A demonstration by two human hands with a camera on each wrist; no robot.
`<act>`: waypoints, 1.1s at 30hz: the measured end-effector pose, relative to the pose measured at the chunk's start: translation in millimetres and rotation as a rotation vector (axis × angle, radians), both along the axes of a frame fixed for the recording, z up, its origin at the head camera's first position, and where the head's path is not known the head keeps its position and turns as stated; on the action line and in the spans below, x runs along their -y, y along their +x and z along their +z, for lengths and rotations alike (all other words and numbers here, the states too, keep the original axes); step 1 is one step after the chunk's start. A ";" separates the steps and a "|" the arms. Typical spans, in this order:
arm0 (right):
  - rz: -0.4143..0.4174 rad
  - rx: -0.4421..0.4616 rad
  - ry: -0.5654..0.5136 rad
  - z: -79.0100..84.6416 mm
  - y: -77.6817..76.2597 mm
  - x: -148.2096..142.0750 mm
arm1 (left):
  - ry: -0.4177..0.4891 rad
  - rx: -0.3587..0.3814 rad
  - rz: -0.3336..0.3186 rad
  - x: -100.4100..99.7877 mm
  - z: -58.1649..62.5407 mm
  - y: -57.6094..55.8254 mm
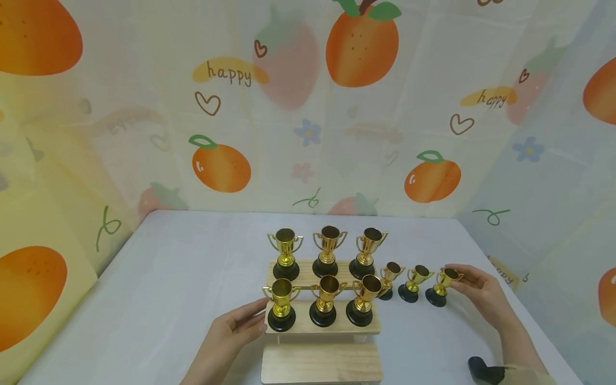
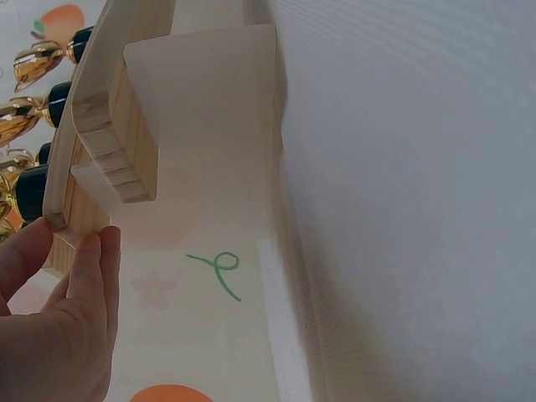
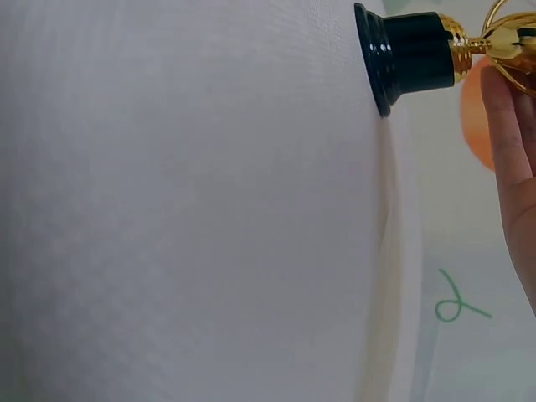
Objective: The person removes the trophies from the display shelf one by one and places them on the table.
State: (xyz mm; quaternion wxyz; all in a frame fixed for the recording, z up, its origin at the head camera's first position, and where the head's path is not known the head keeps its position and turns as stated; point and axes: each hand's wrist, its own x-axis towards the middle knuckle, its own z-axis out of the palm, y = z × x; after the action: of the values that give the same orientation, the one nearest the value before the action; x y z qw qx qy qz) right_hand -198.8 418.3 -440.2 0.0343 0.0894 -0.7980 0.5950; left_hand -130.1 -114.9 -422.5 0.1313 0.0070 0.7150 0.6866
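Note:
A stepped wooden stand (image 1: 322, 363) carries several gold trophy cups on black bases, three on the top step and three on the middle one. At the left end of the middle step, my left hand (image 1: 236, 331) pinches the board, thumb on one face and fingers against the other in the left wrist view. Three smaller gold trophies stand in a row right of the stand. My right hand (image 1: 483, 294) holds the rightmost small trophy (image 1: 439, 289) by its cup and handle. In the right wrist view, straight fingers lie against that cup (image 3: 511, 42); the thumb is hidden.
The other small trophies (image 1: 411, 283) stand close to the held one, the nearest to the stand partly hidden by a cup. A dark object (image 1: 483, 370) lies by the right sleeve. Behind the white table (image 1: 192, 256) hangs a fruit-printed curtain (image 1: 308, 160).

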 end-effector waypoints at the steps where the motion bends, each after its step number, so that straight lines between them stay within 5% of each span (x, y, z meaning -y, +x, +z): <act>1: 0.002 0.003 0.004 0.4 0.1 -0.3 | -0.001 0.006 0.004 -0.3 0.4 0.2; 33: 0.049 0.009 -0.027 -1.0 0.2 -2.7 | 0.009 -0.002 -0.010 2.2 -0.7 0.1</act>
State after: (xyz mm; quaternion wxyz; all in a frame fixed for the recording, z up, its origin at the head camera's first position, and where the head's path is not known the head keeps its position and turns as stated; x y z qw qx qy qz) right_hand -198.6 421.0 -441.2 0.0171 0.1059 -0.7876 0.6068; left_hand -130.0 -117.1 -423.2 0.1342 0.0119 0.7121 0.6890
